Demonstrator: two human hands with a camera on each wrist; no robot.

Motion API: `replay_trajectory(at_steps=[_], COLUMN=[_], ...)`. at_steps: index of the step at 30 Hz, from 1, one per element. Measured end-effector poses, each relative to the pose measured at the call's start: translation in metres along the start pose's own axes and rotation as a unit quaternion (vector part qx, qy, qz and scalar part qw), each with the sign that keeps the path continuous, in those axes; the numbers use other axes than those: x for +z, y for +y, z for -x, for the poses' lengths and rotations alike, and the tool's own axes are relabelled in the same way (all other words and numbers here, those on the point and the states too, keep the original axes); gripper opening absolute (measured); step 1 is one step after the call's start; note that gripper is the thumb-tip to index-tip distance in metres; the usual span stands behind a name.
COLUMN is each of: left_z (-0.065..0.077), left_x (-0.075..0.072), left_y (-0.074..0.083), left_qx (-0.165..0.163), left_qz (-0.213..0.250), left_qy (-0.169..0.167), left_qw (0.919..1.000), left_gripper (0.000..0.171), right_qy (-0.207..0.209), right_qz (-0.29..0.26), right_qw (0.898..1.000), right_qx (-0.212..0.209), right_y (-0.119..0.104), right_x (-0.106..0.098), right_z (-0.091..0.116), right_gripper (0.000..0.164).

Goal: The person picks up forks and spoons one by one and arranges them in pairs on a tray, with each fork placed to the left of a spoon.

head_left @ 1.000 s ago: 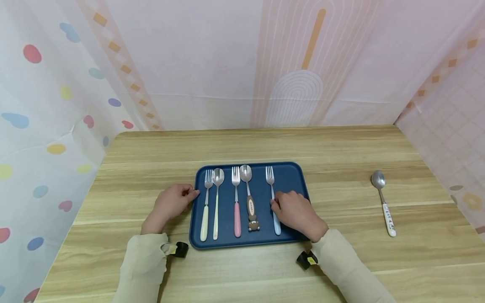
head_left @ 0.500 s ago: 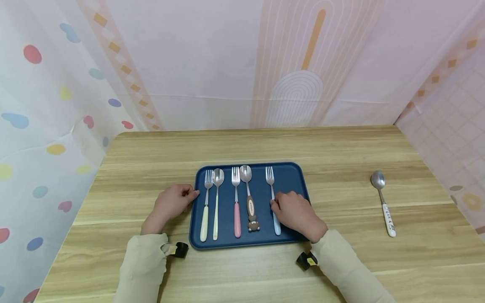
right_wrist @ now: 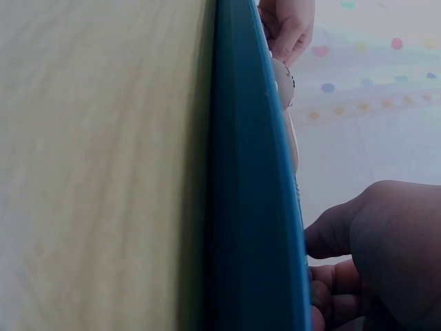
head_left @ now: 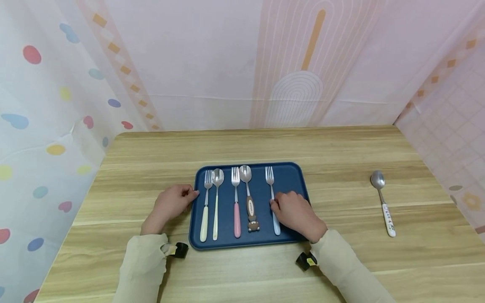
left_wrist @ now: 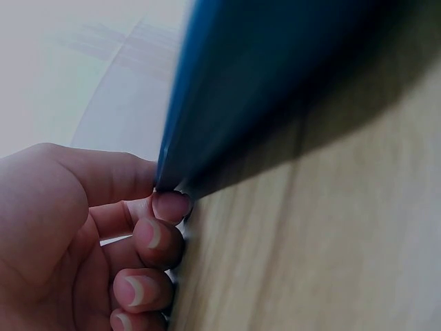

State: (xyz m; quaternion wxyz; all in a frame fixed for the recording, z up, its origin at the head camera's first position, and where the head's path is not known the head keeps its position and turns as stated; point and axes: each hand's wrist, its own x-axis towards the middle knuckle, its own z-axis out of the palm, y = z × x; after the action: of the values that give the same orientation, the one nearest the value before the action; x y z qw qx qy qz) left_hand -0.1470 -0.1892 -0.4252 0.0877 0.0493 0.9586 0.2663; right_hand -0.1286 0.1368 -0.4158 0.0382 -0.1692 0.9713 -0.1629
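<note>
A dark blue tray (head_left: 295, 176) lies on the table with forks and spoons in a row on it. My left hand (head_left: 173, 203) pinches the tray's left edge; in the left wrist view, thumb (left_wrist: 124, 178) and index finger meet at the rim. Over the tray's right part, my right hand (head_left: 297, 212) holds the blue-handled fork (head_left: 276, 227) at the top of its handle, fingers curled. The tray's wall hides the fork in the right wrist view. Left of it lie a bear-handled spoon (head_left: 251, 208), a pink-handled fork (head_left: 237, 219), a cream spoon (head_left: 216, 219) and a cream-handled fork (head_left: 204, 223).
A spoon with a white patterned handle (head_left: 387, 219) lies apart on the wooden table (head_left: 242, 273), far to the right. Patterned cloth (head_left: 204, 67) hangs behind the table and along both sides.
</note>
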Motion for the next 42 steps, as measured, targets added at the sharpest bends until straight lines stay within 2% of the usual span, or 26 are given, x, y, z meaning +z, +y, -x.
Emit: replay_trajectory(at_steps=[9,15,23,29,36,42], left_z=[0.0,0.0,0.0,0.0,-0.001,-0.001], left_x=[0.0,0.001,0.001,0.0,0.0,0.0], left_y=[0.0,0.001,0.001,0.001,0.0,0.0], left_qx=[-0.005,-0.01,-0.012,-0.015,-0.01,-0.012], left_qz=[0.005,0.006,0.006,0.005,0.001,0.004], left_qy=[-0.001,-0.003,-0.004,-0.007,0.0,0.001], left_qw=[1.0,0.9999,0.9999,0.9998,0.9999,0.9999], left_gripper=[0.034,0.035,0.034,0.034,0.033,0.033], right_qy=[-0.013,-0.011,0.014,0.032,0.06,0.042], right_qz=[-0.006,-0.013,-0.015,-0.025,-0.025,-0.048], right_qw=[1.0,1.0,1.0,0.999,0.998,0.997], right_qx=[0.01,0.001,-0.013,0.008,0.016,0.04], right_y=[0.001,0.001,0.004,0.019,0.047,0.069], right_x=[0.0,-0.003,-0.015,-0.036,-0.057,-0.075], right_z=[-0.001,0.001,0.003,0.004,0.007,0.013], right_gripper=[0.03,0.034,0.021,0.019,0.017,0.019])
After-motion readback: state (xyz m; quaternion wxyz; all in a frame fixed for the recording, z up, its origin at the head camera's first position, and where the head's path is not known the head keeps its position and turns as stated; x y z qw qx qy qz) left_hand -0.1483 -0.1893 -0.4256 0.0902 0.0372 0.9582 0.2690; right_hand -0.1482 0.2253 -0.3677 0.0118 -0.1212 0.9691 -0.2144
